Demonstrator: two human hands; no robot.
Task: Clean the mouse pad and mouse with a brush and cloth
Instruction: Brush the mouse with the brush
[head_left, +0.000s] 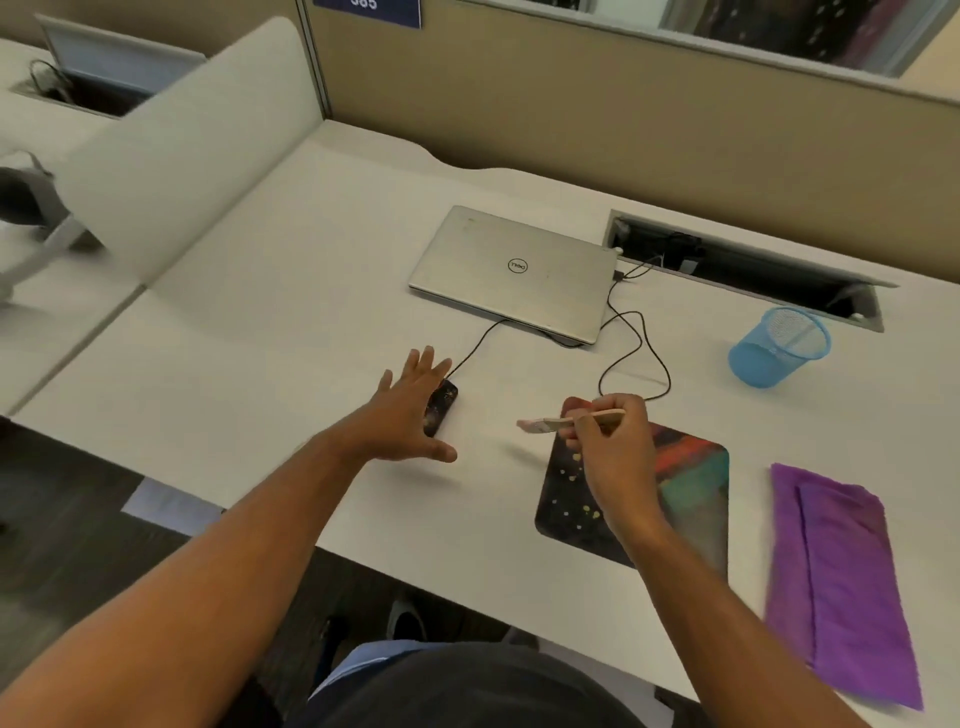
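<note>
A dark speckled wired mouse (441, 408) lies on the white desk, left of the mouse pad. My left hand (410, 410) hovers over it with fingers spread and straight, covering its left side. The mouse pad (691, 483) is dark with yellow crumbs on its left part and red and teal patches on the right. My right hand (610, 441) is above the pad's far left corner and grips a small wooden-handled brush (550, 423), bristles pointing left. A folded purple cloth (836, 577) lies to the right of the pad.
A shut silver laptop (514, 273) sits behind the mouse, its black cables (636, 343) looping toward the pad. A blue mesh cup (779, 345) stands at the right. A cable slot (748, 265) runs along the back. A partition wall stands behind and at the left.
</note>
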